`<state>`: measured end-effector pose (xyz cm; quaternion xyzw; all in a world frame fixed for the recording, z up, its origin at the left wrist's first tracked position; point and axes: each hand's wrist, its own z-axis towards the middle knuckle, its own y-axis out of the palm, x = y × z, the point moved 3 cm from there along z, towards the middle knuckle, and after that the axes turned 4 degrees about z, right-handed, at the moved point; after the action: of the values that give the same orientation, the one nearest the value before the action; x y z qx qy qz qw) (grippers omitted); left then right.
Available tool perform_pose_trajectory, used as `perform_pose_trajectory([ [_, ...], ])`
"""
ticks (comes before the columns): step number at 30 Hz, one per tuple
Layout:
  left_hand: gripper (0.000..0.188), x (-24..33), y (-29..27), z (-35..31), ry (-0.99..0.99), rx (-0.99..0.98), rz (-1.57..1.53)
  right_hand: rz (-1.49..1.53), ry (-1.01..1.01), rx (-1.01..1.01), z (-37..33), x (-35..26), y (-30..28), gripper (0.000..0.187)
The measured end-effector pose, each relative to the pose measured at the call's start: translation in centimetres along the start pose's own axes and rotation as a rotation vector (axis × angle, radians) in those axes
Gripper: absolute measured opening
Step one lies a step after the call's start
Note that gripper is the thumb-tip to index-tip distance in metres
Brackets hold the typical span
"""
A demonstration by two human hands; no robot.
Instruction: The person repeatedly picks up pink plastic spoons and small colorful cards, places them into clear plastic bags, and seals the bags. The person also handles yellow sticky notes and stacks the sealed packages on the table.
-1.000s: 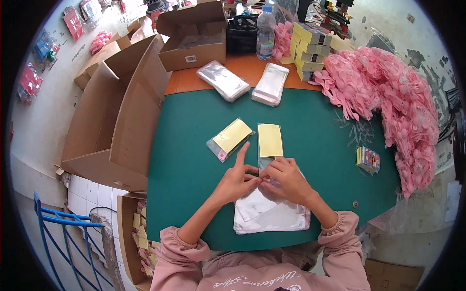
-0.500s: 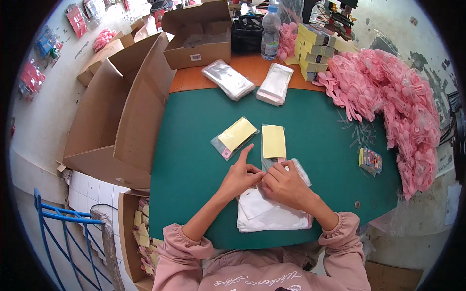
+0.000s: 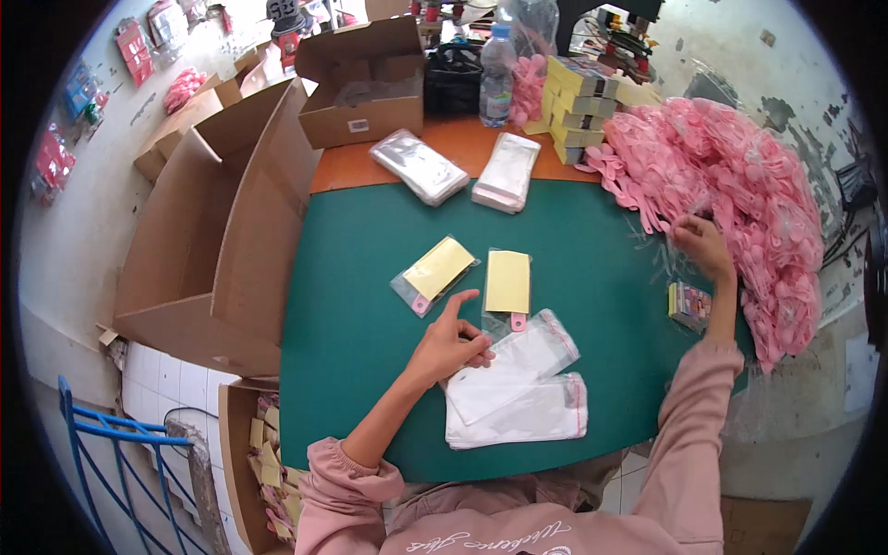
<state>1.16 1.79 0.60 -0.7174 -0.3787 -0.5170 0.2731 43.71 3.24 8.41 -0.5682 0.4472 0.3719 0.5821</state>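
Note:
My left hand [image 3: 451,344] hovers at the near edge of two clear bags, index finger stretched up and the other fingers curled loosely. Nothing shows in it. Beyond it lies a clear bag [image 3: 507,321] holding a yellow card [image 3: 508,281] and a pink handle end [image 3: 519,322]. A similar filled bag [image 3: 438,271] lies tilted to its left. Flat clear bags [image 3: 518,412] are fanned out beside the hand. My right hand [image 3: 703,248] reaches to the pile of pink plastic spoons [image 3: 684,153], over thin clear strips [image 3: 659,254]. Its fingertips are pinched; what they hold is too small to tell.
Two bundles of clear bags [image 3: 421,166] lie at the back, near a water bottle [image 3: 497,79] and stacked yellow cards [image 3: 578,102]. A small printed card stack [image 3: 689,305] sits under my right forearm. Cardboard boxes [image 3: 199,240] stand left; one below holds filled bags [image 3: 270,453].
My right hand has left the bag in front of me and moved far right to the spoon pile. My left hand stays near the bag, its fingers loosened. The view has shifted slightly.

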Motion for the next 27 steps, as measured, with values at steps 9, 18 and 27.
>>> perform_pose_trajectory([
  [9, 0.065, -0.3, -0.5, -0.3, -0.035, 0.0, -0.035, -0.407, -0.43, -0.082, -4.7, -3.7, 16.8, 0.05],
  [18, 0.064, 0.6, 0.2, -0.1, 0.001, -0.031, -0.325, -0.671, -0.712, -0.205, -7.3, -4.4, 24.5, 0.055],
  [27, 0.058, 0.9, 0.2, -0.3, -0.02, -0.124, -0.34, -0.329, -0.544, -0.043, -6.3, -2.5, 23.8, 0.013],
])
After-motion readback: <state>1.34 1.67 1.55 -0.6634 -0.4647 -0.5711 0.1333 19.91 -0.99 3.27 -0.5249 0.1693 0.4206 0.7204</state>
